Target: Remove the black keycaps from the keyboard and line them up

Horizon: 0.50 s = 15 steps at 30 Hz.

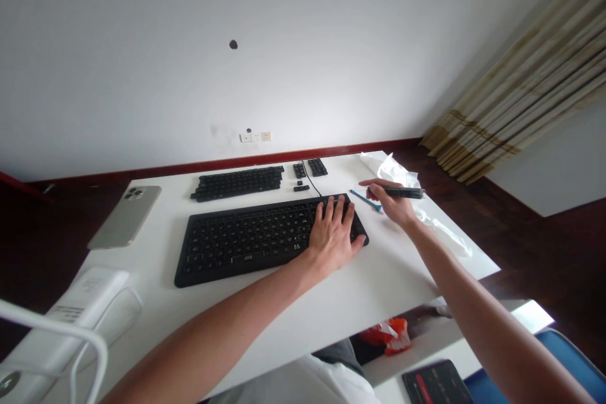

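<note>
A black keyboard [237, 241], its keycaps off and switch posts bare, lies across the middle of the white desk. Spread flat over its right end is my left hand [332, 233], covering the number-pad area. My right hand [392, 201] is closed around a dark pen-like tool [404, 192] above the desk, right of the keyboard; its exact kind is unclear. Just left of that hand lies a thin blue tool [365, 200]. Behind the keyboard, loose black keycaps [239, 183] are laid out in rows, with smaller groups of keycaps [317, 167] further right.
A phone [125, 217] lies at the desk's left. Nearer me stands a white power strip [71, 315] with cables [101, 353]. Crumpled white tissue or plastic [391, 169] lies along the right edge. Below are a red bag [391, 336] and a dark box [438, 383].
</note>
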### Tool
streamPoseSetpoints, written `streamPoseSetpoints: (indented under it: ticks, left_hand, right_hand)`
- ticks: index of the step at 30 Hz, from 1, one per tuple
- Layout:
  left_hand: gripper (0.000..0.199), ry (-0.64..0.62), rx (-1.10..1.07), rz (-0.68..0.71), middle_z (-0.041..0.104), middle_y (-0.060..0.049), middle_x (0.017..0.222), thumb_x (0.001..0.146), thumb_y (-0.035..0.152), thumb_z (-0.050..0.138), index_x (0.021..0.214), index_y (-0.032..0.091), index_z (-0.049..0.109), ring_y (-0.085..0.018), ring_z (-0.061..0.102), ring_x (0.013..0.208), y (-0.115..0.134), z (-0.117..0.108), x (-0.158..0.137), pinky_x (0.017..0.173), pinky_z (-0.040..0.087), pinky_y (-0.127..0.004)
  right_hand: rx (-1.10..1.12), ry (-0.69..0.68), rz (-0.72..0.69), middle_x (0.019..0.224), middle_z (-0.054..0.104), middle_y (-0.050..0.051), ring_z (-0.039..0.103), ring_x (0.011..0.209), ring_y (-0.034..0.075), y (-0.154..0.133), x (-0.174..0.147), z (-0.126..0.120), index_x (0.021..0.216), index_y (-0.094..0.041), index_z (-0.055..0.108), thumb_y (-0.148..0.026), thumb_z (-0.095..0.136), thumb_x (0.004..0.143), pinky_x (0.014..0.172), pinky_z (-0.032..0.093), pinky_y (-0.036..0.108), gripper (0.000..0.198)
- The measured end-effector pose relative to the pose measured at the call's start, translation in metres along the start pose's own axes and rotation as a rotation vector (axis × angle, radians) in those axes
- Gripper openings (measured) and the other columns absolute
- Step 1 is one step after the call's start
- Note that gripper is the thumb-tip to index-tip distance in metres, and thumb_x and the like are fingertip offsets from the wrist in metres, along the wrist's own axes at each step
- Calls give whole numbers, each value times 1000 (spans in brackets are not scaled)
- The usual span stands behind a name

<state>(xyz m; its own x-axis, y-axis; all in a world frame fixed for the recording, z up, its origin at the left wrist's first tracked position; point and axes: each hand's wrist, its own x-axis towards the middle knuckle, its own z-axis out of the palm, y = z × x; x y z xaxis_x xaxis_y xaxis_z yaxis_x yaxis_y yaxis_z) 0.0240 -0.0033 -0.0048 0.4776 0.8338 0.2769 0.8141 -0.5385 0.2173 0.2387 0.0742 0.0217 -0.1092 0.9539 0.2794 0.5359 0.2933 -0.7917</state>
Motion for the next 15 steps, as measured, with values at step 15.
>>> streamPoseSetpoints:
  ticks: [15]
  left_hand:
    - [29, 438, -838, 81, 57, -13, 142, 109, 33, 52, 135, 22, 55, -27, 56, 131, -31, -64, 37, 109, 51, -42]
  right_hand:
    - [-369, -104, -170, 77, 74, 6, 67, 67, 21, -100, 8, 39, 90, -19, 68, -26, 67, 84, 62, 48, 30, 10]
